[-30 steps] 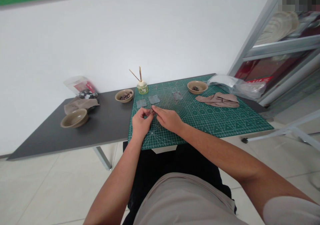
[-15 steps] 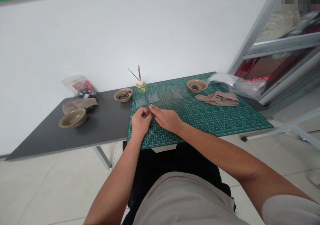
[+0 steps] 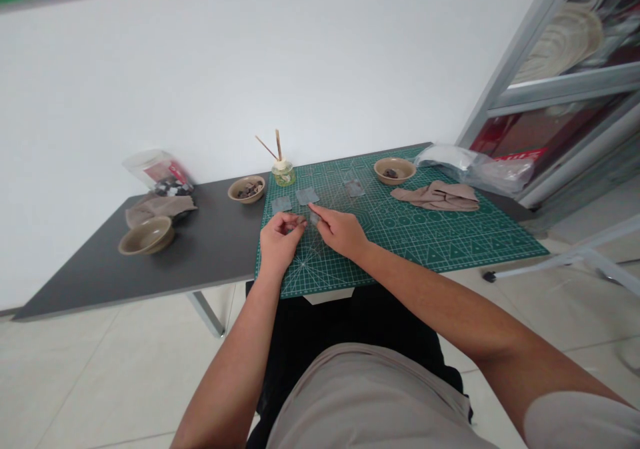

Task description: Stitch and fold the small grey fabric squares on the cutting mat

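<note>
Both my hands rest on the near left part of a green cutting mat (image 3: 425,236). My left hand (image 3: 280,239) has its fingers curled in a pinch, thumb against fingertips, on something too small to make out. My right hand (image 3: 340,230) lies just to the right of it, its index finger and thumb pinching a small grey piece (image 3: 314,218). Beyond my fingers lie two grey squares (image 3: 281,204) (image 3: 307,196), and a third grey piece (image 3: 355,188) lies farther right.
A small glass bottle with sticks (image 3: 283,171) stands at the mat's far left corner. Tan bowls (image 3: 247,189) (image 3: 395,170) hold dark bits; another bowl (image 3: 147,234) sits at the left. Beige cloths (image 3: 435,196) (image 3: 157,207), plastic bags (image 3: 470,166) (image 3: 157,170) and a metal shelf (image 3: 560,89) are around.
My right hand has drawn slightly right, away from the left, and now shows a small grey piece at its fingertips. The left hand stays pinched in place.
</note>
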### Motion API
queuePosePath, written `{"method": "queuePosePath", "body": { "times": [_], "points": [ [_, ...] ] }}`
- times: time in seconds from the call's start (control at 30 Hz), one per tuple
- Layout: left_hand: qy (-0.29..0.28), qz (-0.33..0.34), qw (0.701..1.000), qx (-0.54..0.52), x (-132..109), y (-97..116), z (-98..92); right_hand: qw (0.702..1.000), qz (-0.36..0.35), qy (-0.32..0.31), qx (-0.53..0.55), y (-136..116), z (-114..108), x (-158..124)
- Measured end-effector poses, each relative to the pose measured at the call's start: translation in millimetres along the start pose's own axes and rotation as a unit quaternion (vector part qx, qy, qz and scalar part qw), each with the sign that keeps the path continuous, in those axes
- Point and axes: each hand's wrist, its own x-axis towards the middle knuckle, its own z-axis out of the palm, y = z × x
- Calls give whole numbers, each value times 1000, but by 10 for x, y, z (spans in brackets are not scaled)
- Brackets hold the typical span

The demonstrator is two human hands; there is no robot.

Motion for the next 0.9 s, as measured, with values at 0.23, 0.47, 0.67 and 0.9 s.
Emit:
{"method": "queuePosePath", "body": {
  "times": [0.23,0.47,0.67,0.9],
  "points": [
    [-21,-20,999,-20,7,24,6,1000,23,0,0,-8,-16,10],
    [-40,-26,999,-12,18,-31,-1,1000,-26,6,-8,-23,8,-5],
    [-28,21,996,79,-7,-32,-16,991,-129,-20,-33,-44,33,-32],
    [5,25,995,97,-39,7,-30,989,-133,-30,-54,-58,47,-48]
  ]
}}
